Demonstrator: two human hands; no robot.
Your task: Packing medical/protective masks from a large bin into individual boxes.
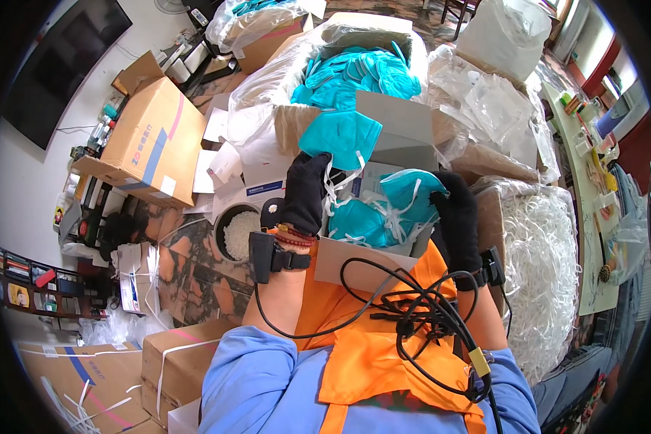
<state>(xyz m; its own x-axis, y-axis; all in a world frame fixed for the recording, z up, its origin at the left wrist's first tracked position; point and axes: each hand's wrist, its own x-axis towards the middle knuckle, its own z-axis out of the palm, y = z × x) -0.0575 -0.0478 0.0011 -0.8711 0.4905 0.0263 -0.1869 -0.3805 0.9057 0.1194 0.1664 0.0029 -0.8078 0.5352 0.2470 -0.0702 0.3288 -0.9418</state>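
My left hand [305, 189], in a black glove, is closed on the lower edge of a teal face mask [341, 134]. That mask stands tilted up, and its white straps hang beside the glove. In my right hand [458, 217], also black-gloved, is the edge of a second teal mask [406, 191], which leans over the right side of a small white carton [354, 265]. More teal masks [358, 223] with tangled white straps lie inside this carton. Its grey-white flap [396, 130] is raised at the far side. The fingertips of both hands are partly hidden.
Beyond the carton stands a plastic-lined box [267, 79] heaped with loose teal masks [358, 72]. A box of white straps [539, 275] is at my right. Left are a brown carton [155, 137] and a round container [223, 230] of white pellets. Black cables [412, 318] loop over my orange apron.
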